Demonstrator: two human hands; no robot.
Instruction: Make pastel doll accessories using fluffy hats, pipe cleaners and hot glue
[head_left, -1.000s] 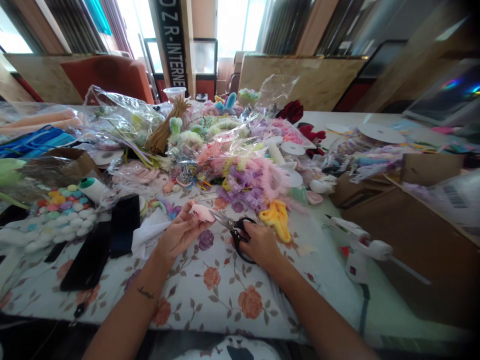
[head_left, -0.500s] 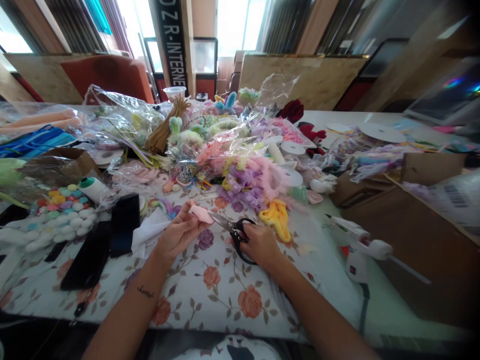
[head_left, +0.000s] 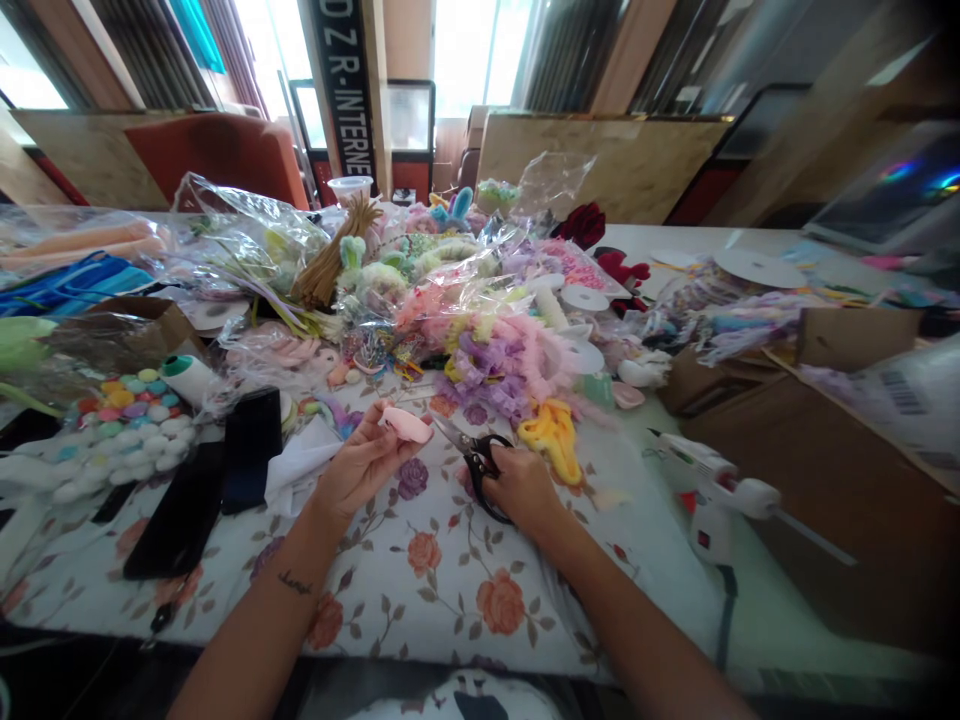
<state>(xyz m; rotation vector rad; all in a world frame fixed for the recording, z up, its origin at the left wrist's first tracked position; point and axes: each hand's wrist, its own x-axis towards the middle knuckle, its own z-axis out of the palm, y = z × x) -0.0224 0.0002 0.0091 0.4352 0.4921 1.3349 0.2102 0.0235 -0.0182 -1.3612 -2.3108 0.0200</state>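
Pinched between the fingers of my left hand [head_left: 361,455] is a small pink piece [head_left: 407,425], fabric- or felt-like, with its free end pointing right. My right hand [head_left: 525,488] grips black-handled scissors [head_left: 480,460] by the finger loops. The blades point up and left, their tips just short of the pink piece. Below both hands lies a white cloth with printed roses [head_left: 420,590]. A bundle of yellow fuzzy material [head_left: 553,438] rests just beyond my right hand.
A heap of pink and purple trims [head_left: 502,350] and plastic bags fills the far side. Phones [head_left: 251,450] and pom-poms [head_left: 142,430] lie left. To the right are a white glue gun [head_left: 716,480] and a cardboard box [head_left: 810,480].
The scissors have drawn back slightly to the right, so their tips are now apart from the pink piece. My left hand still holds the piece, now turned a little.
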